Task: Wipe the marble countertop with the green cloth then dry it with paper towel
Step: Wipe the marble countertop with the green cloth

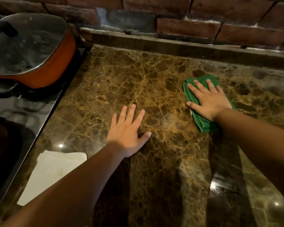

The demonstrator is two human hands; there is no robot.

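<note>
Home kitchen — brown marble counter (138, 82), black glass stove (31, 112) at left with lidded orange pan (59, 63), brick wall (187, 17) at far side.

Both bare hands lie flat, palms down, arms reaching in from the near edge.

The left hand (127, 128) has its fingers straight and spread, thumb out to the right. The right hand (207, 99), farther and to the right, presses down with straight fingers.
</note>
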